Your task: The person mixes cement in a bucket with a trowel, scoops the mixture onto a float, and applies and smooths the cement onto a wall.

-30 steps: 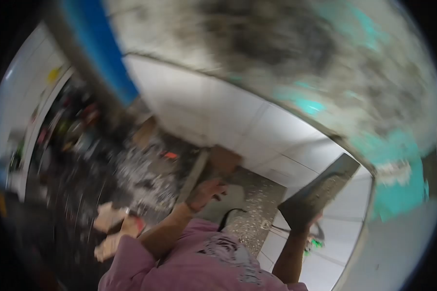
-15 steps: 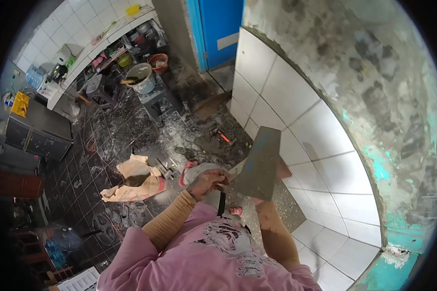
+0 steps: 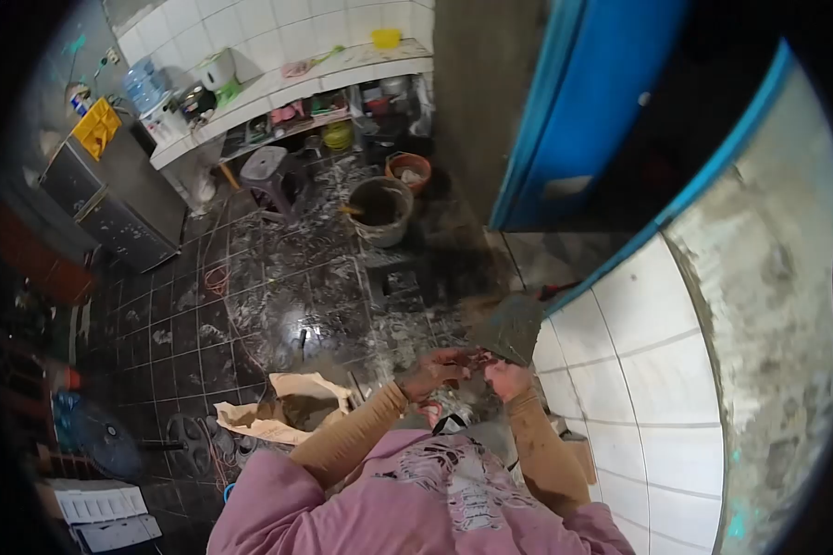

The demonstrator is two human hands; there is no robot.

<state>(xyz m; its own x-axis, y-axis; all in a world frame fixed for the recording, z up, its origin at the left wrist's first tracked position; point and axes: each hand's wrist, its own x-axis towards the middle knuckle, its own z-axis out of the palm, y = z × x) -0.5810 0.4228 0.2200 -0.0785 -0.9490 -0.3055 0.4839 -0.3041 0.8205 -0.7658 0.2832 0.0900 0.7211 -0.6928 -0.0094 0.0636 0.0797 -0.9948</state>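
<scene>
My right hand (image 3: 509, 379) is closed around the lower edge of a flat grey slab (image 3: 511, 326), smooth-faced, which tilts up and away in front of me. Its exact kind does not show. Close by on the left, my left hand (image 3: 435, 373) has its fingers bent together beside the right hand. What it pinches, if anything, is too small and blurred to name. Below my left forearm, an opened brown paper sack (image 3: 250, 421) with grey powder in it lies on the floor.
A bucket (image 3: 379, 236) and an orange tub (image 3: 408, 173) stand ahead, with a plastic stool (image 3: 267, 171) to their left. White wall tiles (image 3: 662, 370) run along my right, beside a blue door (image 3: 565, 111). The dark tiled floor (image 3: 185, 342) is smeared with powder.
My view has swung to the right, toward the doorway. The slab has moved forward and tipped away, and my hands have come closer together.
</scene>
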